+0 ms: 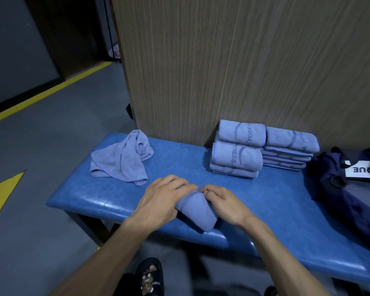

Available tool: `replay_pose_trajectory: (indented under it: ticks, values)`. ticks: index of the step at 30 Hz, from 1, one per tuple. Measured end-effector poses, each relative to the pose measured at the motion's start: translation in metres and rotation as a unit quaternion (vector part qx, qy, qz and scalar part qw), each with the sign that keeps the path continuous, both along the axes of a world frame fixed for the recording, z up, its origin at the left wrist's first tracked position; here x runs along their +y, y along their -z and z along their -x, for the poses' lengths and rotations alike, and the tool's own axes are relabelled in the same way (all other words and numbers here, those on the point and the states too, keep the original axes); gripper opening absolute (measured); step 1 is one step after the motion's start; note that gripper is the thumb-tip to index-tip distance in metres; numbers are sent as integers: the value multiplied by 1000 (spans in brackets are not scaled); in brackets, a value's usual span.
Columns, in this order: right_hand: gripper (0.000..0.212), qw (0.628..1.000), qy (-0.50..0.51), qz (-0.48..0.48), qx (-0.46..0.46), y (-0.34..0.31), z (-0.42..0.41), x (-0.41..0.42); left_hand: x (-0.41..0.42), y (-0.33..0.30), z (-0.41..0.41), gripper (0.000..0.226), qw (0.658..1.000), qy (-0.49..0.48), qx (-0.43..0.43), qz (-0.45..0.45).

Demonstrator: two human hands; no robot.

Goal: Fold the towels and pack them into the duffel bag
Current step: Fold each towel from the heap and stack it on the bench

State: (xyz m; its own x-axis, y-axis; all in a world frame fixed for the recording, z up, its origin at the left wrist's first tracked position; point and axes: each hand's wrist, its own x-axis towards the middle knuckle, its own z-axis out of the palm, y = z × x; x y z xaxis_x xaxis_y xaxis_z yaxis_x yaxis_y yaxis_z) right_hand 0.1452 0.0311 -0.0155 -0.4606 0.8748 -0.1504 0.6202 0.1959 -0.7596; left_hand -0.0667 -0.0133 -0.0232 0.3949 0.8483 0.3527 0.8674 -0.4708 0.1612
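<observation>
- At the near edge of the blue bench (90, 195), a folded towel (195, 212) lies between both hands, its long axis running from near-right toward far-left, away from the person
- The left hand (160, 199) lies over the towel's left flank, fingers straight and close together, reaching across its far end
- The right hand (224, 204) sits on the right flank, fingertips curled and pinching the cloth at the far end; the two hands almost meet there
- Both hands are about equally near the towel; the duffel bag (348, 189) lies well to the right, so the right hand looks better placed to carry the bundle over
- Farther back on the left, a crumpled towel (122, 159) waits unfolded, apart from the hands
- Farther right, two stacks of folded towels (263, 150) stand side by side against the wooden panel (222, 60), just beside the bag
- Judging by this, folding is nearly done and packing has not begun; the bag's opening cannot be made out
</observation>
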Motion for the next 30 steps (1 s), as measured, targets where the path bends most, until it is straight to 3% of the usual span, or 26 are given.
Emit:
replay_pose_trajectory:
  ticks: [4,6,8,10,12,16,18,19,20,22,23,24,25,27,30]
  values:
    - [44,962,-40,211,170,-35,-29,-10,-3,-19,-21,66,994,90,-46,-35]
    - [57,921,-48,311,231,-37,-41,-16,-6,-27,-36,57,988,127,-69,-49]
    - [84,858,-23,421,294,-30,-50,-19,-7,-31,-50,54,985,149,-61,-63]
    - [100,823,-26,456,337,-23,-57,-21,-6,-32,-58,56,985,154,-43,-62]
    - [95,843,-38,420,334,-21,-65,-18,-3,-31,-60,68,987,154,-27,-47]
    - [60,883,-41,362,296,-26,-79,-18,-3,-30,-68,83,989,141,-25,-27]
    - [63,889,-6,343,305,-27,-87,-18,0,-28,-69,88,993,73,-98,-9]
    - [65,891,14,328,314,-29,-91,-18,1,-29,-70,88,983,33,-178,30]
    - [63,892,30,311,326,-31,-94,-19,2,-32,-72,83,954,1,-282,98]
    - [57,895,38,284,341,-38,-100,-21,2,-41,-74,61,829,-10,-486,277]
    - [54,901,29,274,336,-42,-101,-23,1,-44,-76,49,764,-8,-541,352]
    - [52,907,19,264,328,-44,-103,-24,1,-48,-78,41,723,-2,-564,399]
    - [51,913,9,256,319,-47,-104,-26,0,-52,-81,38,710,7,-568,417]
    - [49,927,-2,235,294,-51,-106,-26,1,-56,-86,42,716,33,-560,415]
    - [44,946,-25,213,245,-56,-110,-22,6,-60,-96,47,758,29,-516,397]
